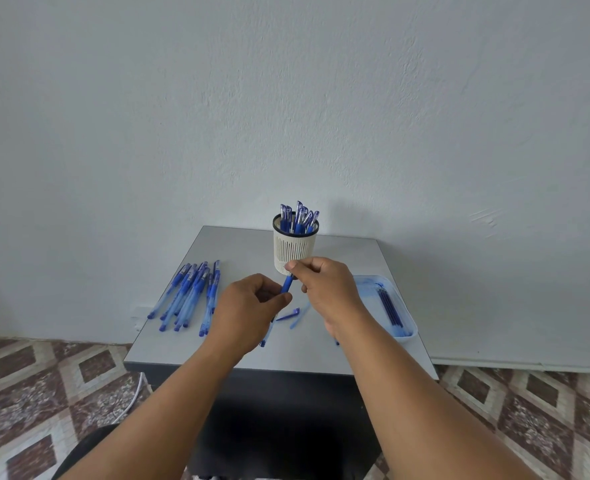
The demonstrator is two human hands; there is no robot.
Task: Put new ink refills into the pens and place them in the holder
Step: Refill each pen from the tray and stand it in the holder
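Both hands worked one blue pen [287, 284], held above grey table [338, 258], just in front of white mesh holder [295, 249]. Left hand [252, 306] pinched lower barrel; right hand [324, 282] pinched upper end. Pen's long axis ran steeply, upper end tilted toward holder, lower end toward person. Step judged: reassembling pen around refill. Next likely called for twisting parts closed, capping with loose cap [288, 315], then dropping into holder. Spare refills [390, 306] lay in tray [409, 332]; unfilled pens [189, 292] lay left.

Soft, even daylight; faint shadows, sharp focus, wide-angle edge bending.
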